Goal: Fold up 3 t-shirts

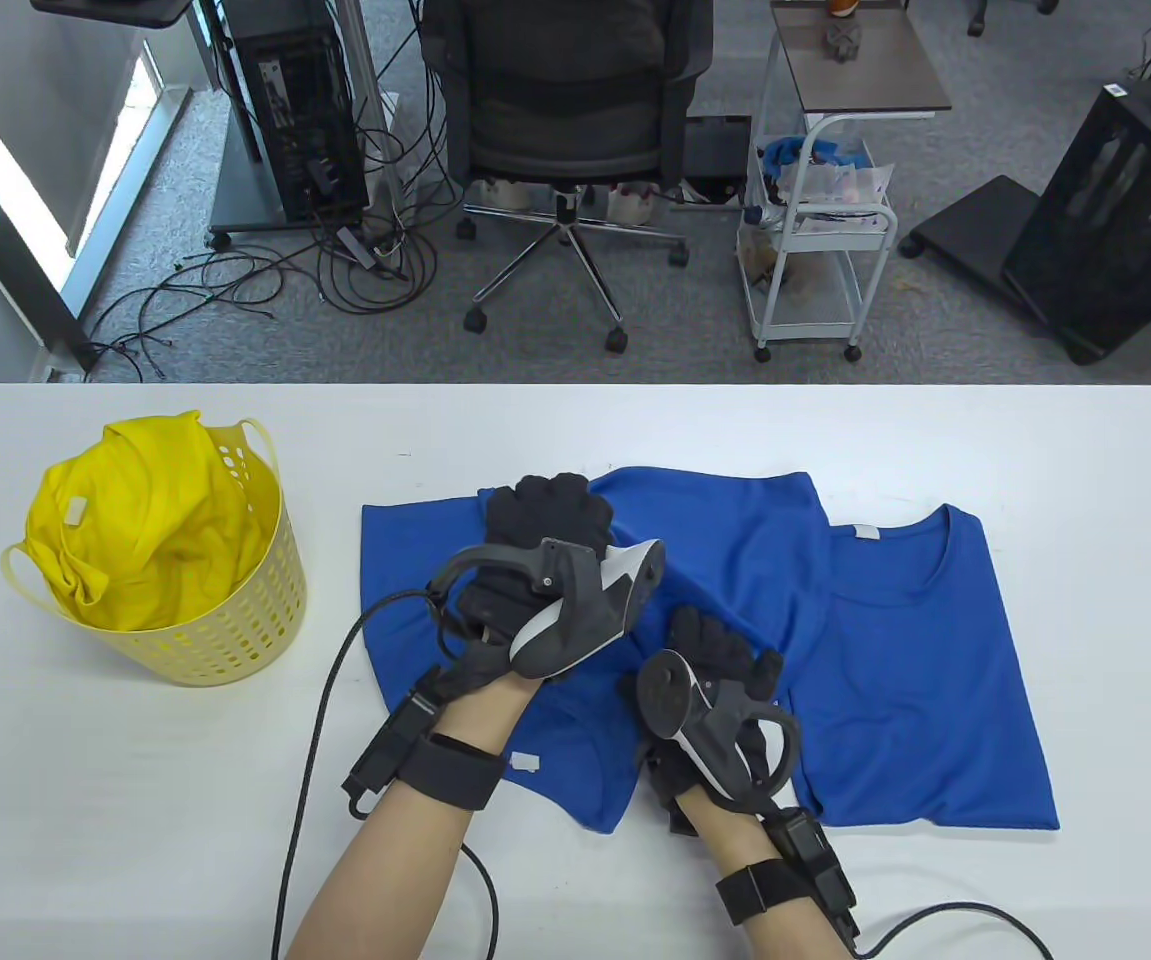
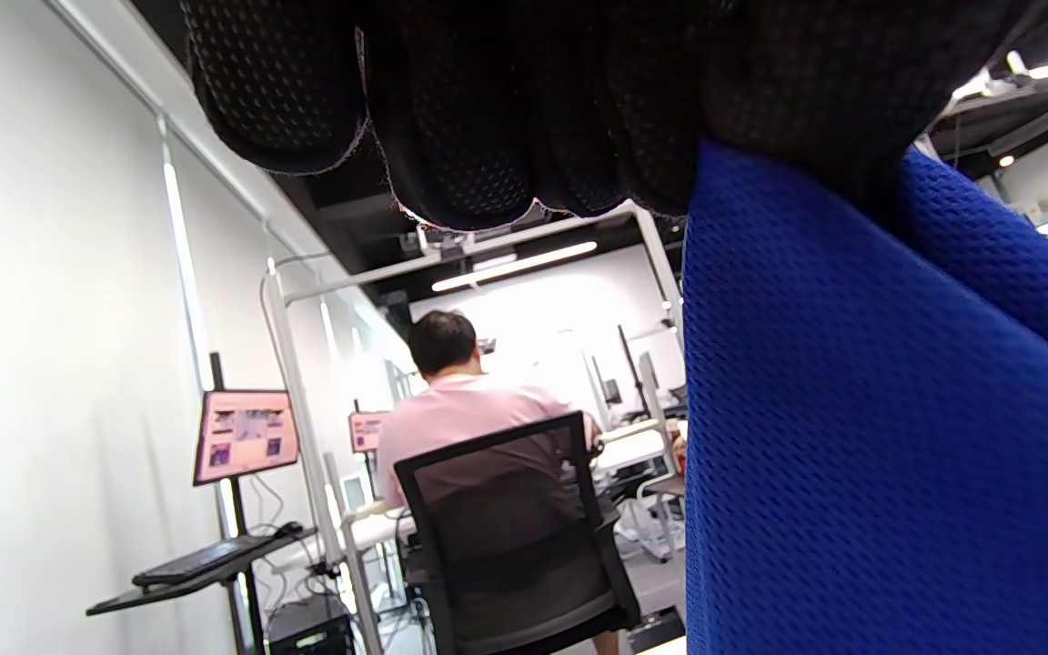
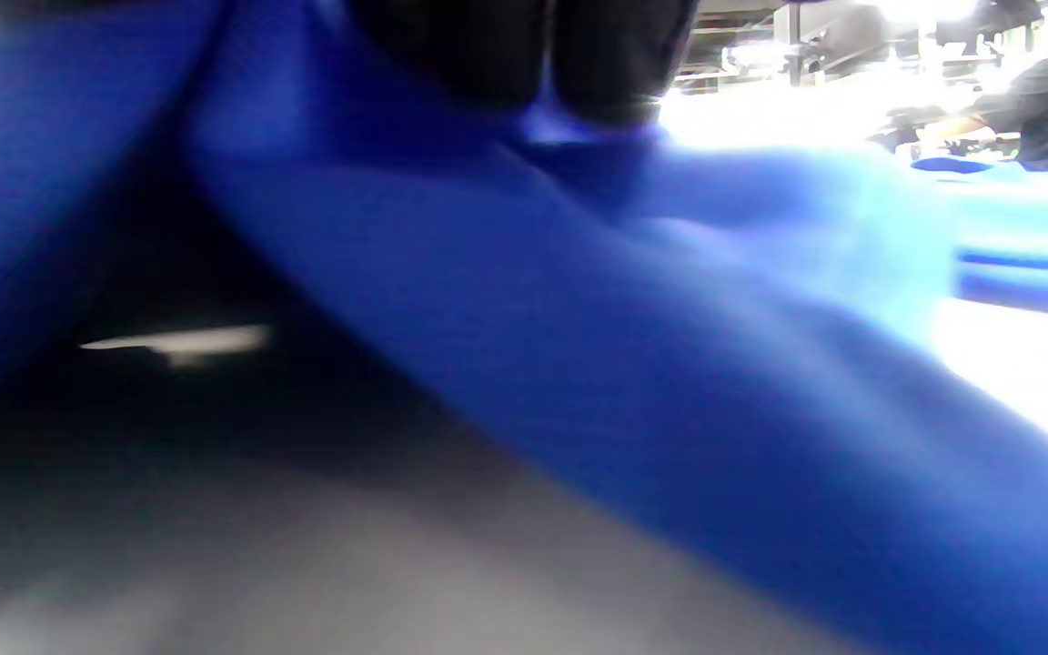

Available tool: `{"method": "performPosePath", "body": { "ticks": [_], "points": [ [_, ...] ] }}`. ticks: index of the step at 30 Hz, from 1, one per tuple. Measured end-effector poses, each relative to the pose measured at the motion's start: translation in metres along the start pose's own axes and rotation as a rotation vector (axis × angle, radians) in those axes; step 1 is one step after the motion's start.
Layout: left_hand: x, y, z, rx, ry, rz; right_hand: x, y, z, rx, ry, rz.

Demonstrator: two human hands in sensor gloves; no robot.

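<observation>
Table view, white bench (image 1: 935, 440) seen from above. Near the left edge: yellow perforated basket (image 1: 235, 640) holding a crumpled yellow t-shirt (image 1: 145, 530) with a small white tag. At mid-bench: blue t-shirt (image 1: 415, 570), partly bunched, one layer turned over toward the near edge, white label showing beside the left wrist. Just to its right and overlapped by it along one side: second blue t-shirt (image 1: 915, 680), laid flat, neckline toward the far edge, white label at the collar.

Left hand (image 1: 545, 530) over the far part of the bunched shirt, tracker (image 1: 575, 610) strapped to its back, gloved fingers (image 2: 451, 118) curled down; left wrist view shows blue mesh cloth (image 2: 851, 409) hanging from between those fingers, so grip closed on the blue t-shirt. Right hand (image 1: 720, 665) on the same shirt nearer the near edge, fingers bent into the cloth; right wrist view, blurred, shows dark fingertips (image 3: 597, 64) pressed into a raised blue fold (image 3: 579, 364), so grip likewise pinching the cloth. Cables trailing from both wrists across the near edge.

Beyond the far edge, on grey carpet: black office chair (image 1: 565, 110), white wheeled cart (image 1: 820, 240), computer tower (image 1: 300, 110) with loose cables. Left wrist view background: seated person in a pink shirt (image 2: 465, 418), seen from behind.
</observation>
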State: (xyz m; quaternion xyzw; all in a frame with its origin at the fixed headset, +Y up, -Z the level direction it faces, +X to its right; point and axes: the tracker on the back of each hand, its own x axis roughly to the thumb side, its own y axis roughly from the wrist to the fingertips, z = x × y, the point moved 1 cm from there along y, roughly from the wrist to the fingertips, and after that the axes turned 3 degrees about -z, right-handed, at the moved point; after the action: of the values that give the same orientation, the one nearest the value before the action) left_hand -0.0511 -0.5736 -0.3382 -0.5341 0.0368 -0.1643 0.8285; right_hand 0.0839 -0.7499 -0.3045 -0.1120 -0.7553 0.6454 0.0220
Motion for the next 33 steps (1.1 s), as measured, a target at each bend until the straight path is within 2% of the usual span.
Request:
{"method": "performPosePath", "body": {
  "ticks": [8,17,24,28,31,32,33],
  "points": [
    [-0.022,0.001,-0.001,-0.027,0.023,0.046,-0.011,0.007,-0.002,0.019,0.041,0.015],
    [-0.058,0.001,-0.01,-0.127,-0.033,0.161,-0.023,0.008,-0.004,0.052,-0.037,-0.037],
    [-0.072,-0.003,-0.013,-0.146,-0.05,0.19,-0.024,0.01,-0.013,0.045,-0.04,-0.047],
    [-0.086,-0.006,-0.014,-0.156,-0.073,0.221,-0.034,0.016,-0.032,0.002,0.045,-0.037],
    [-0.103,-0.009,-0.012,-0.155,-0.099,0.257,-0.039,0.021,-0.067,-0.083,0.062,-0.059],
    [-0.105,-0.01,-0.011,-0.154,-0.104,0.263,-0.039,0.021,-0.071,-0.096,0.059,-0.063],
    [-0.111,-0.011,-0.009,-0.15,-0.114,0.276,-0.038,0.024,-0.091,-0.158,0.039,-0.083]
  ]
}}
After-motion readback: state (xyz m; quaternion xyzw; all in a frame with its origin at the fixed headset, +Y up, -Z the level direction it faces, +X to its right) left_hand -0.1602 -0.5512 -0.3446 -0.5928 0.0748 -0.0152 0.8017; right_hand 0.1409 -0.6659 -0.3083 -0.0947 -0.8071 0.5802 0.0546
